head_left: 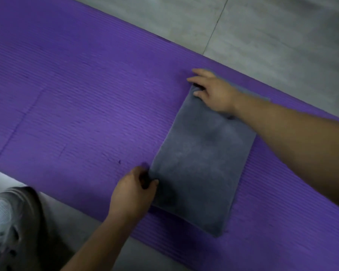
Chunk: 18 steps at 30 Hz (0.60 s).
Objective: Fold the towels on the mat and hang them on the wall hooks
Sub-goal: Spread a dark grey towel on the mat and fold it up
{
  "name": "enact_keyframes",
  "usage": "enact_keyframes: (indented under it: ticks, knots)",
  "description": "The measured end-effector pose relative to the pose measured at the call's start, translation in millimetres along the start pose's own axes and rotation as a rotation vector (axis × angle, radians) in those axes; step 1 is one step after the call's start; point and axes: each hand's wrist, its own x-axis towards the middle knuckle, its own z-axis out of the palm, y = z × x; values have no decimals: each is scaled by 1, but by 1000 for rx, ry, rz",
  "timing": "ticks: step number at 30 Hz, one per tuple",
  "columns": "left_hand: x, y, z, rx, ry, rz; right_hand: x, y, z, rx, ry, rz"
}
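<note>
A grey towel (202, 159) lies folded into a thick rectangle on the purple mat (82, 98), toward its right part. My left hand (134, 190) pinches the towel's near left corner between thumb and curled fingers. My right hand (211, 90) is at the far left corner, thumb on top and fingers spread over the edge, gripping that corner. My right forearm crosses above the towel's far right edge and hides part of it. No wall hooks are in view.
Grey tiled floor (272, 36) lies beyond the mat's far edge and along its near edge. A light-coloured shoe (2, 227) and a dark trouser leg sit at the bottom left, just off the mat.
</note>
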Motion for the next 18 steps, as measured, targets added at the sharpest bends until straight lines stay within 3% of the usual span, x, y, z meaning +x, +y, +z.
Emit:
enact_keyframes:
  ticks: [3,7,10,14,18]
  knots:
    - [3,-13,-7,-142,-75,22,27,3,-28,-137,-180,-8]
    - [6,-24,-18,-382,-76,-54,44,3,-50,-327,-220,17]
    - [10,-33,-21,-336,-66,-79,50,-3,-53,-377,-171,13]
    - [15,-47,-35,-249,51,-94,62,-20,-55,-266,-69,72]
    - [26,-62,-54,-240,104,-79,89,-49,-53,-233,77,-28]
